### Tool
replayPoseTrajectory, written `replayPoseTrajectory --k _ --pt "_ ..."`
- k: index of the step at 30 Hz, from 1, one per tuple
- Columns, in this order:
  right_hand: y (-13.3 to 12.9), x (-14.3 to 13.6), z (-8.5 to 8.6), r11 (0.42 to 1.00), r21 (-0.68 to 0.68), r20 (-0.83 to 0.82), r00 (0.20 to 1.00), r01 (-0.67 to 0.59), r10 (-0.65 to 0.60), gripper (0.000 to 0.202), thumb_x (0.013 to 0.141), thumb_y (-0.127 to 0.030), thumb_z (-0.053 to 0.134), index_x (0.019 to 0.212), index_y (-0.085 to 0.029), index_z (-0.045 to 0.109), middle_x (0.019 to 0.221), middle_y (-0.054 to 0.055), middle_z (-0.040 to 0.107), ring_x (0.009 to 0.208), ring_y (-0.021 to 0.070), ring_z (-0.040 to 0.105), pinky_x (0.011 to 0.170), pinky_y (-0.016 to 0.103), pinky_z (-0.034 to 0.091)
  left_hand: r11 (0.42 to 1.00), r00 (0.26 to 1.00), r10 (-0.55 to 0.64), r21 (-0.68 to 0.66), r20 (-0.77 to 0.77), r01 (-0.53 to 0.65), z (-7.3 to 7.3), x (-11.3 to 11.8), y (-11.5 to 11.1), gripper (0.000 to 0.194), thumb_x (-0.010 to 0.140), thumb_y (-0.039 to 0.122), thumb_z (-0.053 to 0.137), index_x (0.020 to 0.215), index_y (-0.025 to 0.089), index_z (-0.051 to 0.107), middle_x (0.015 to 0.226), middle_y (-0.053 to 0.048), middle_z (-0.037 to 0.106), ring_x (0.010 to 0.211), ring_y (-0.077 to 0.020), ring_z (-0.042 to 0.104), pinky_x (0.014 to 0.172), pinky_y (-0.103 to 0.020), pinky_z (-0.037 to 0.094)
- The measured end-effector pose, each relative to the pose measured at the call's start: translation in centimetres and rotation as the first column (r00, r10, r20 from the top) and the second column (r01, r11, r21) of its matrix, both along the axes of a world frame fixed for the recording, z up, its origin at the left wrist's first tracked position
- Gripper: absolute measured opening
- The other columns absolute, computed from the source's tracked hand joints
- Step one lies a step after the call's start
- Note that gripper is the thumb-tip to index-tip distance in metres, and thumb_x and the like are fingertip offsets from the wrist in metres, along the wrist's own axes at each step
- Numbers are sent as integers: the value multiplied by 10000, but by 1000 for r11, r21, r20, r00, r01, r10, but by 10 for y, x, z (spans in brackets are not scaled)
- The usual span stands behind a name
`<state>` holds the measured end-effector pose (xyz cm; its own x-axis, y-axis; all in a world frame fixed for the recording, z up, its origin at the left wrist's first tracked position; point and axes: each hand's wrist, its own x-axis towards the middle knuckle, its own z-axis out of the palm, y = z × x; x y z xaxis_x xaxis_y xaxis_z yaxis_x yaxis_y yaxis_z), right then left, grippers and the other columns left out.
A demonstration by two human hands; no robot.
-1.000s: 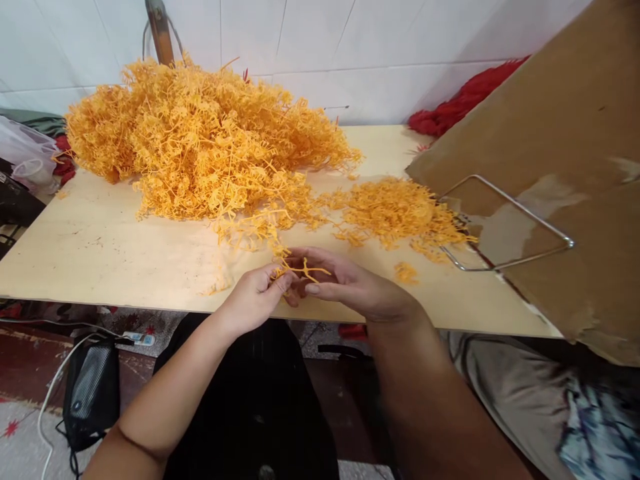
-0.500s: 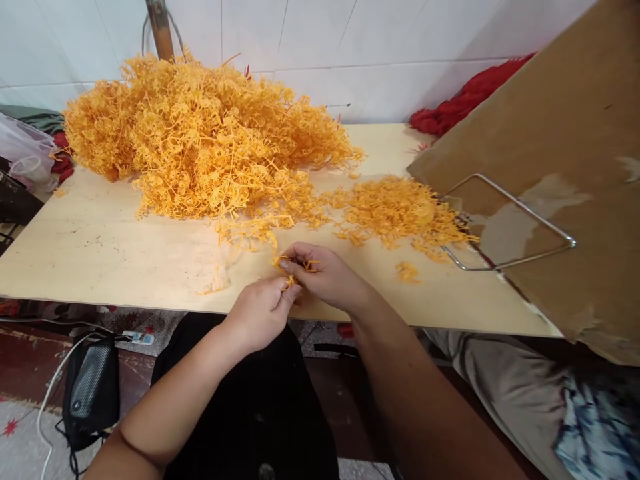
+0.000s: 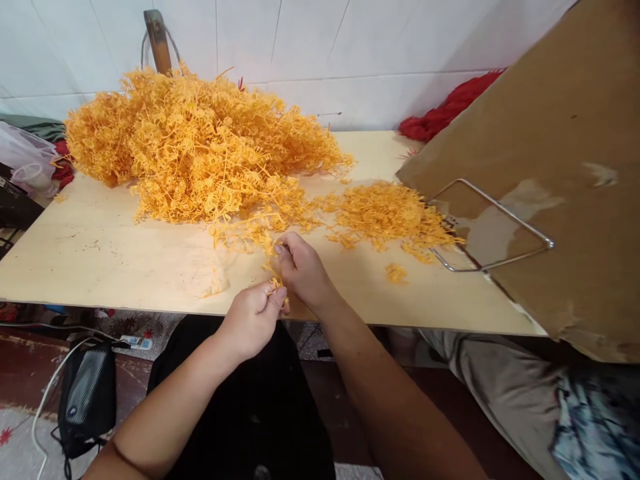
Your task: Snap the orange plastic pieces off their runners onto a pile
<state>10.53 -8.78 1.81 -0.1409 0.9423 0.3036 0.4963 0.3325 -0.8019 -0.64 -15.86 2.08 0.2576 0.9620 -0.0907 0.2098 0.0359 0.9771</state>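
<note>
A big tangled heap of orange plastic sprigs [image 3: 200, 147] lies at the back left of the pale board. To its right is a smaller pile of loose orange pieces [image 3: 390, 213], with a small clump [image 3: 396, 273] in front of it. My left hand [image 3: 256, 313] pinches an orange strand [image 3: 274, 270] near the board's front edge. Just above and to the right, my right hand [image 3: 300, 267] is closed, thumb against fingers, on the same strand. The strand runs up toward the heap. The tips of my right fingers are partly hidden.
A large brown cardboard sheet [image 3: 540, 167] with a bent metal wire frame [image 3: 515, 210] leans at the right. Red material [image 3: 450, 107] lies behind it. A plastic bag [image 3: 25, 150] is at the far left. Someone's grey-trousered leg [image 3: 493, 380] shows at lower right.
My right hand has moved slightly up and left along the strand, and the bit of orange that stuck out from it no longer shows. The camera view has shifted a little.
</note>
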Motion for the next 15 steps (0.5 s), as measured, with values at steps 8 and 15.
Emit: replayPoseTrajectory --k 8,15 --pt "14 19 -6 903 -412 -388 873 123 -296 157 762 -293 474 658 -201 402 483 -57 468 413 80 433 435 203 348 997 999 -53 -54 -7 53 5 -2 1 355 841 424 352 610 165 429 525 44 357 510 -75 343 535 -219 286" --pt "45 78 4 912 -306 -517 757 273 -399 113 738 -257 514 705 -197 425 614 -24 522 427 54 490 404 188 392 991 996 -44 -119 78 53 0 -7 6 352 825 454 359 650 160 445 492 56 359 478 -70 337 519 -221 277"
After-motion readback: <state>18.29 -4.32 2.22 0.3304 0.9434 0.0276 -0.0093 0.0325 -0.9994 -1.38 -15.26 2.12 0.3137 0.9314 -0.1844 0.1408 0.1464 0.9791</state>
